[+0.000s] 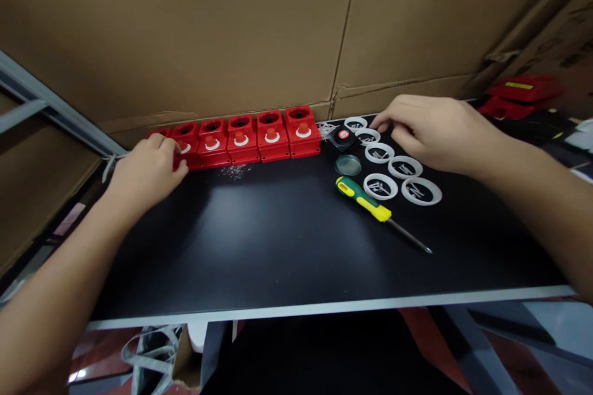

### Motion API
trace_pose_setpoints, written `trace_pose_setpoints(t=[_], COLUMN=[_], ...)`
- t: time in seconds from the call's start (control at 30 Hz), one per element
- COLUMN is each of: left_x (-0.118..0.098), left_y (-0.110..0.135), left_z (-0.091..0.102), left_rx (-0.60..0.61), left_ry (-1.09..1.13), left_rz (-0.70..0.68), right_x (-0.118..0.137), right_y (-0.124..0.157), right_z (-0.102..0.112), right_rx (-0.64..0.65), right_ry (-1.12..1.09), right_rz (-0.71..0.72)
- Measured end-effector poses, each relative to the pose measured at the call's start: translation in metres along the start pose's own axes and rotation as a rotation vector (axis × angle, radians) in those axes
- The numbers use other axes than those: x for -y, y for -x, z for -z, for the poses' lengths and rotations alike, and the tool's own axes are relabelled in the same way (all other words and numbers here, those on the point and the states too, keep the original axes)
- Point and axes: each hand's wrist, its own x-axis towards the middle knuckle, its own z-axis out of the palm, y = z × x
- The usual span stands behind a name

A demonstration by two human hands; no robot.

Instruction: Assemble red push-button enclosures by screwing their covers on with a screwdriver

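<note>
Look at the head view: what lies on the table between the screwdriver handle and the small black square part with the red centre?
In the head view, a round clear disc lies between the screwdriver and the black square part, on the black table.

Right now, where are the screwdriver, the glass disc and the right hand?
screwdriver (364,197): head view, on its green and yellow handle.
glass disc (348,165): head view, on its middle.
right hand (428,131): head view, on the back of the hand.
</note>
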Motion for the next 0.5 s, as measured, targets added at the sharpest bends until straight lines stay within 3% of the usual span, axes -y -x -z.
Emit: trace_pose_setpoints(t=[0.27, 0.5], left_x=[0.004, 0.007], left_y=[-0.007, -0.008], left_z=[-0.004, -0.005], left_rx=[-0.001, -0.010], left_ry=[0.019, 0.030], left_rz=[-0.030, -0.046], right_x=[0.004, -0.009], right_y=[0.002, -0.001], right_z=[0.000, 0.006], right_rx=[-0.018, -0.042], right_ry=[-0.063, -0.059], right_rz=[0.025, -0.111])
